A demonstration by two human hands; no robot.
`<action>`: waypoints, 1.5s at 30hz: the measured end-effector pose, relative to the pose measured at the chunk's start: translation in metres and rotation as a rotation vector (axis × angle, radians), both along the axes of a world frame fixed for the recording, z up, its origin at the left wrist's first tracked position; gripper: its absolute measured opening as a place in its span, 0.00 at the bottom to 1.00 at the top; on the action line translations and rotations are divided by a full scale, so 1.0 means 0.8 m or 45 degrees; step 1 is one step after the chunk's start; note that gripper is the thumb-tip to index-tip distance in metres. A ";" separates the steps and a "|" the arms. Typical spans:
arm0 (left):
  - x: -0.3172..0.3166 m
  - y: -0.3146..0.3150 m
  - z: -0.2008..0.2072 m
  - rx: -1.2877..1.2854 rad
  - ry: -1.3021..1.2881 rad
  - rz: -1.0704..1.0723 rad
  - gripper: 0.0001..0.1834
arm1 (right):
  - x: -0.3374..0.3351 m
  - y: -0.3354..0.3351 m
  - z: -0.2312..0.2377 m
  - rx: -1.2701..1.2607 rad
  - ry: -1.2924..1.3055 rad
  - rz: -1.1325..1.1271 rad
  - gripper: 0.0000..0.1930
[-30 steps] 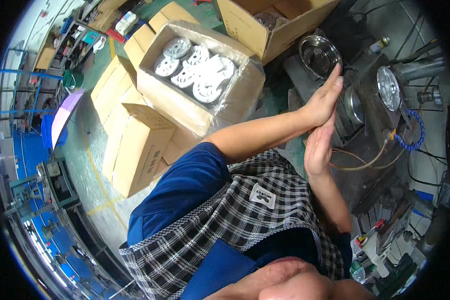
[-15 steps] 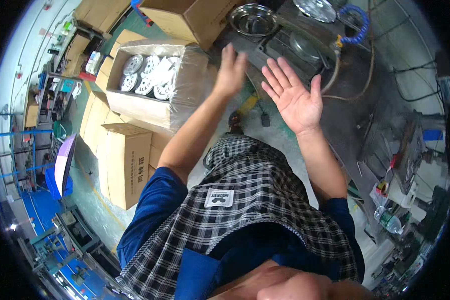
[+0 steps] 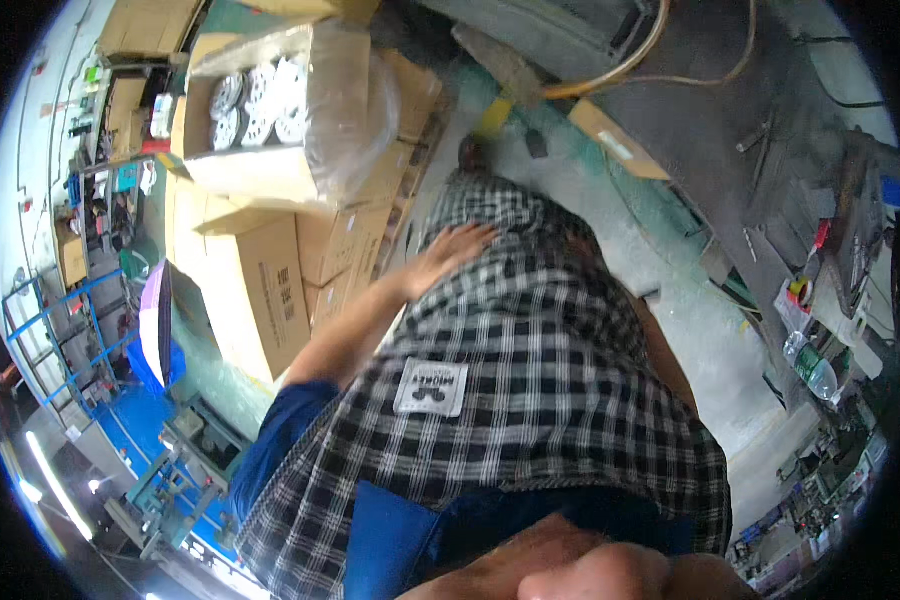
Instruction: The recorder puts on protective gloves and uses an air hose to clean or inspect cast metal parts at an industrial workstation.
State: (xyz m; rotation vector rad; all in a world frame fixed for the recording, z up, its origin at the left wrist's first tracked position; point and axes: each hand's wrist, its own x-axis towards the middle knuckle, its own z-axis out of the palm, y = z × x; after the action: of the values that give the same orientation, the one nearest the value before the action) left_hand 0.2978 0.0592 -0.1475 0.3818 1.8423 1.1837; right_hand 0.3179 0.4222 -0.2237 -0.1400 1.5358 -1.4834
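My left hand (image 3: 458,252) lies flat on the front of the black-and-white checked apron (image 3: 530,370), fingers stretched out and nothing held. On the other side, my right forearm (image 3: 670,360) runs along the apron's edge. My right hand is mostly hidden by the cloth, so its fingers cannot be made out. Left of my left hand stands an open carton (image 3: 250,165) lined with clear plastic, holding several silver-white slotted discs (image 3: 260,105).
Closed brown cartons (image 3: 260,290) stand below the open one. At the right is a dark workbench (image 3: 710,130) with a hose (image 3: 660,30), a flat cardboard piece (image 3: 620,140) at its edge, and a clear plastic bottle (image 3: 812,370). A purple-and-white panel (image 3: 155,325) stands far left.
Both hands have come down from their raised place by the bench. The left now rests on the apron; the right has gone mostly behind it. The view has shifted, with the cartons higher up.
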 end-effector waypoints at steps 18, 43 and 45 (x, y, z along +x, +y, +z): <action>-0.031 0.025 0.093 0.094 -0.313 -0.038 0.51 | -0.039 0.030 0.123 0.630 0.022 0.176 0.32; -0.036 0.024 0.100 0.544 0.243 -0.071 0.37 | -0.043 -0.029 0.170 -0.086 0.529 0.039 0.28; -0.036 -0.018 0.112 0.583 0.108 -0.152 0.43 | -0.040 -0.028 0.194 -0.162 0.378 0.026 0.31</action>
State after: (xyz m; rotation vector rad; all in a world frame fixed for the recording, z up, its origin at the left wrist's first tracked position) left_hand 0.2690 0.0448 -0.0580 0.7969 1.5806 1.5213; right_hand 0.2860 0.3996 -0.0685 -0.4677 1.6653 -1.5978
